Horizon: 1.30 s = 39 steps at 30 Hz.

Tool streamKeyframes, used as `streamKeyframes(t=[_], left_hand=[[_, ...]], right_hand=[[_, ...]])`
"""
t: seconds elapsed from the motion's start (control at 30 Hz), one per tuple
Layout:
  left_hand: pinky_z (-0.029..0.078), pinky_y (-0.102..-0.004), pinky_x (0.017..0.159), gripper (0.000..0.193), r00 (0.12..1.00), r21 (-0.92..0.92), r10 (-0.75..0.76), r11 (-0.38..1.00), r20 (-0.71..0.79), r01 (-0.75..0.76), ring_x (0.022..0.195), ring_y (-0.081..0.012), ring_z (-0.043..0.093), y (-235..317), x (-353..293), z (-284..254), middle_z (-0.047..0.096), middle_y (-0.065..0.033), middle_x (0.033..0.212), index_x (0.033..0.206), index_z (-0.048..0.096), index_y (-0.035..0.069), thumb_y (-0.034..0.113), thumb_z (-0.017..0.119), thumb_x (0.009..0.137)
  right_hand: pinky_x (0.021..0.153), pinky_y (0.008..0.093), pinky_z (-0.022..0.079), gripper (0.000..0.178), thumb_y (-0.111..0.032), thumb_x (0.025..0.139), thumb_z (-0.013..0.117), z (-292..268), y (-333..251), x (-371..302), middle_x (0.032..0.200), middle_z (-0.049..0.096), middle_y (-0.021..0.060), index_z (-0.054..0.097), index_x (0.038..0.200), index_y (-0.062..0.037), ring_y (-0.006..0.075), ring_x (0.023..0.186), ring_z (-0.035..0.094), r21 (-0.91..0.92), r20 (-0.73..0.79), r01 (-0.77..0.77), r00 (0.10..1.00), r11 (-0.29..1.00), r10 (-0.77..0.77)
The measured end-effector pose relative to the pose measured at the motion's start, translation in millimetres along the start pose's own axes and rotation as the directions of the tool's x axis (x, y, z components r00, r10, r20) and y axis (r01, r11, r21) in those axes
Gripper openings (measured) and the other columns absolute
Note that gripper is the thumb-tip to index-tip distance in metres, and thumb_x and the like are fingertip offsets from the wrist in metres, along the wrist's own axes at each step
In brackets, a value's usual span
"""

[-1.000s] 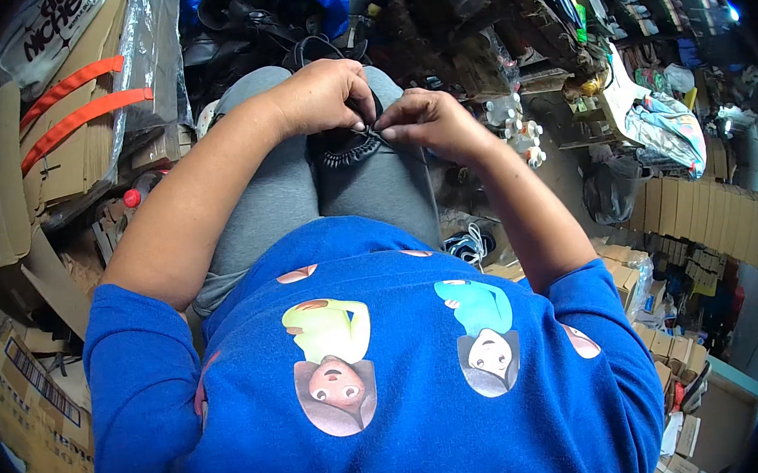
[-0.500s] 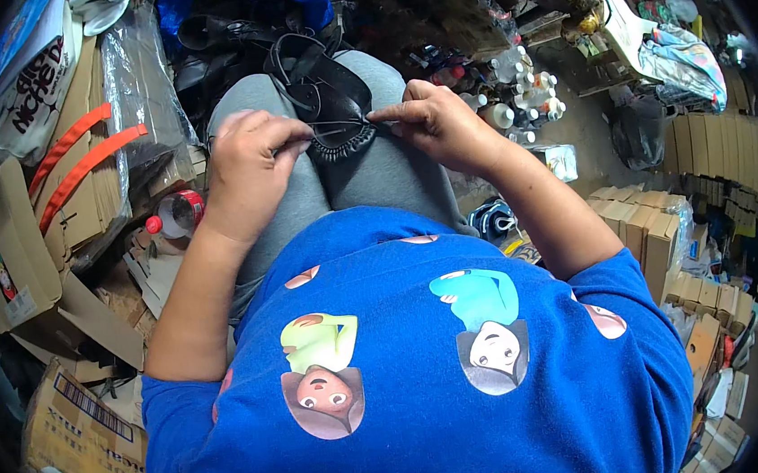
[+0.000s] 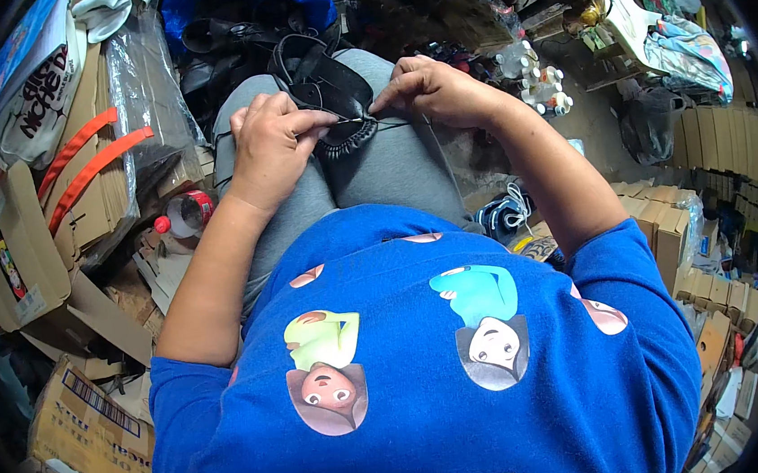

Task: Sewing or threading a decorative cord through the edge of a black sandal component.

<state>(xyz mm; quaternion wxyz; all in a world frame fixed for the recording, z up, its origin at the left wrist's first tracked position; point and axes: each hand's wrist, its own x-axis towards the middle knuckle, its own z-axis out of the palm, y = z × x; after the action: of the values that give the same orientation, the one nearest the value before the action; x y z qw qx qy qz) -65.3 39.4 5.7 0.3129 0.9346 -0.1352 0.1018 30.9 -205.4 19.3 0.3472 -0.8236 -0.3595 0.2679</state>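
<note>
A black sandal (image 3: pixel 340 85) with straps lies across my grey-trousered thighs, its toe toward me. Close stitches or fringe-like strands (image 3: pixel 352 139) line the toe edge. My left hand (image 3: pixel 274 145) is at the left of the toe, thumb and forefinger pinched on a thin thread that reaches the edge. My right hand (image 3: pixel 425 88) is closed at the toe's right side, fingertips against the edge. A dark thread (image 3: pixel 401 125) trails from there across my thigh. Whatever else the fingertips hold is too small to make out.
Flattened cardboard boxes (image 3: pixel 15 246) and orange strips (image 3: pixel 99 175) stand on the left, by a red-capped plastic bottle (image 3: pixel 188 214). Small white-capped bottles (image 3: pixel 542 87) stand at the right. Beyond my right elbow are stacked cardboard pieces (image 3: pixel 657 221). Black footwear (image 3: pixel 217 36) piles up beyond my knees.
My left hand has moved right and closer to the toe. My right hand has risen slightly, its pointing forefinger now bent in at the edge. The sandal stays on my lap.
</note>
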Motion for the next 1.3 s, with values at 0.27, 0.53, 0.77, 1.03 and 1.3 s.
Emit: streamKeyframes(t=[0.27,0.53,0.77,1.03,1.3], left_hand=[[0.030,-0.0351,0.079,0.013,0.999,0.023,-0.039,0.999,0.027,0.038,0.080,-0.0176,0.051,-0.5,1.3,0.2,0.053,0.0025,0.072,0.084,0.075,0.024,0.018,0.072,0.072],[0.028,-0.0347,0.081,0.015,0.996,-0.017,-0.024,1.000,0.085,0.025,0.080,-0.0162,0.051,1.7,2.1,6.0,0.055,0.0024,0.069,0.086,0.074,0.023,0.018,0.072,0.073],[0.030,-0.0367,0.083,0.012,0.985,-0.047,0.103,0.994,0.139,-0.097,0.084,-0.0181,0.054,-6.4,21.7,3.0,0.057,0.0015,0.073,0.084,0.074,0.021,0.016,0.070,0.074],[0.030,-0.0356,0.087,0.023,0.978,-0.037,-0.159,0.986,0.137,0.165,0.090,-0.0169,0.055,9.7,-1.5,2.2,0.064,0.0005,0.080,0.096,0.072,0.018,0.020,0.071,0.073],[0.028,-0.0379,0.083,0.019,0.904,-0.046,-0.355,0.926,0.238,0.376,0.086,-0.0168,0.061,21.4,11.0,10.8,0.068,0.0022,0.077,0.089,0.067,0.015,0.026,0.072,0.074]], right_hand=[[0.089,0.0275,0.040,0.034,0.002,0.076,0.057,-5.0,-3.0,3.7,0.085,0.054,0.0002,0.073,0.101,-0.0155,0.0154,0.092,0.049,0.089,0.059,-0.039,0.998,0.995,0.034],[0.090,0.0263,0.038,0.041,0.002,0.070,0.060,-4.8,8.3,5.7,0.081,0.048,-0.0003,0.073,0.104,-0.0154,0.0145,0.086,0.046,0.130,0.128,-0.040,0.991,0.991,0.023],[0.087,0.0268,0.040,0.040,0.002,0.070,0.061,-8.6,0.1,14.3,0.081,0.050,0.0001,0.072,0.104,-0.0140,0.0148,0.085,0.049,0.117,0.194,-0.035,0.981,0.992,0.012],[0.088,0.0265,0.046,0.028,-0.006,0.081,0.068,2.6,-6.7,0.4,0.098,0.067,0.0044,0.068,0.109,-0.0062,0.0113,0.094,0.059,0.305,0.078,-0.184,0.983,0.934,0.168],[0.086,0.0243,0.047,0.026,-0.004,0.082,0.067,9.5,-4.0,9.4,0.097,0.069,0.0029,0.067,0.108,-0.0023,0.0080,0.090,0.060,0.370,0.075,-0.144,0.989,0.918,0.125]])
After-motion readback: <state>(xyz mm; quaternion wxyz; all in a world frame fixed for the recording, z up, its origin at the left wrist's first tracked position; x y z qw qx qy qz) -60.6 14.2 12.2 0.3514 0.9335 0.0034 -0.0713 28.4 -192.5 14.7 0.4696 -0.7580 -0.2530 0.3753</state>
